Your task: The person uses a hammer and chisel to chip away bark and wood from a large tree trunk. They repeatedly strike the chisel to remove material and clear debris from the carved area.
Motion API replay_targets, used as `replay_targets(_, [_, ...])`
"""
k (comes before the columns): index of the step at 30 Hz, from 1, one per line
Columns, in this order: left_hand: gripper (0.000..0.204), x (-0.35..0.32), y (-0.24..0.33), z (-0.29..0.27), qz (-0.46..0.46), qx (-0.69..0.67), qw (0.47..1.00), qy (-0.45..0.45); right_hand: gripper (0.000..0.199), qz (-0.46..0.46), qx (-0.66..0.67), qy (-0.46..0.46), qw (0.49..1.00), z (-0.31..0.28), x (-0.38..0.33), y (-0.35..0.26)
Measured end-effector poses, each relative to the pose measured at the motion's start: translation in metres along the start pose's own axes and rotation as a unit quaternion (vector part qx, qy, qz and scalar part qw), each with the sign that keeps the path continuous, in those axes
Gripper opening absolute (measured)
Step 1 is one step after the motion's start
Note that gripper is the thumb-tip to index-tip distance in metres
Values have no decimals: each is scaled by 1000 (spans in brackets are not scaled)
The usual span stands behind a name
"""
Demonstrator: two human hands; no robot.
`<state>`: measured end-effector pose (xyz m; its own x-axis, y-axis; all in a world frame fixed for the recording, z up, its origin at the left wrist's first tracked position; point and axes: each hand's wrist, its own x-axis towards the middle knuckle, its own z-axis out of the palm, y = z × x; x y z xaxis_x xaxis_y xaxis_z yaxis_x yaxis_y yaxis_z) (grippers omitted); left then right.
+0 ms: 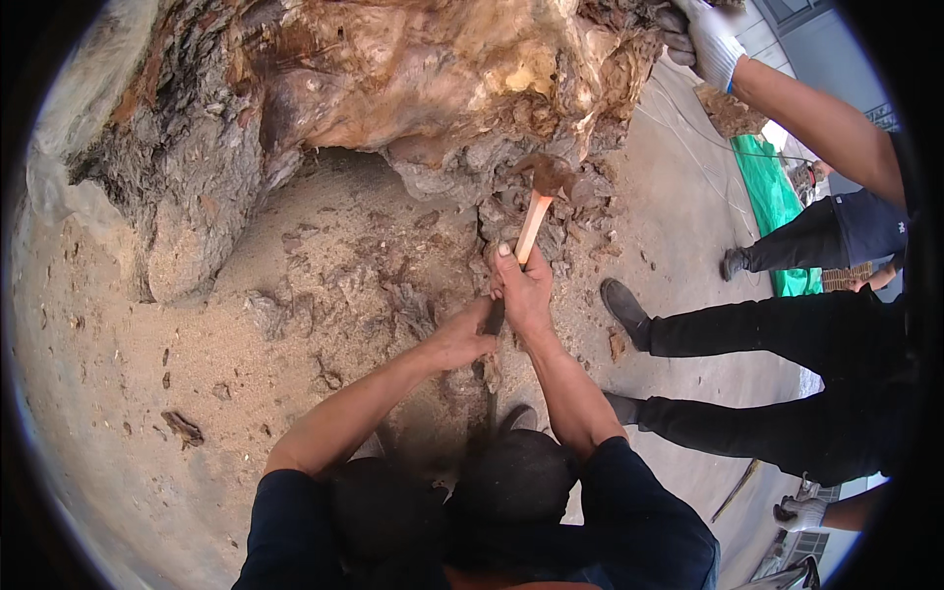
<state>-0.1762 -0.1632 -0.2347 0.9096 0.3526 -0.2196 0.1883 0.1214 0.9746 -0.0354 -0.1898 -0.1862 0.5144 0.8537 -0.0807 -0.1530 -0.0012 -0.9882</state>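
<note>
An axe [531, 228] with a pale wooden shaft, a dark grip and a rust-brown head points away from me. Its head is at the lower edge of a huge, rough tree trunk [393, 74], among broken bark; the exact shape of the head is hard to make out. My right hand [526, 290] is closed around the shaft, the thumb lying along it. Lower on the dark grip, my left hand [465, 334] is wrapped round it too. Both forearms reach forward over my dark-clad knees.
Bark pieces [403, 305] and sawdust cover the ground beneath the trunk. At the right stands a co-worker in black trousers [737, 329], a gloved hand [716, 44] on the trunk. Another person in dark clothes [816, 236] is near a green sheet [772, 202].
</note>
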Motion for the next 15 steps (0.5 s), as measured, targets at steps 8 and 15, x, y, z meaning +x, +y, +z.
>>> replay_targets(8, [43, 58, 10, -13, 32, 100, 982, 157, 25, -17, 40, 52, 998, 11, 56, -20])
replay_targets(15, [44, 81, -23, -37, 87, 111, 964, 226, 21, -80, 69, 34, 994, 19, 85, 16])
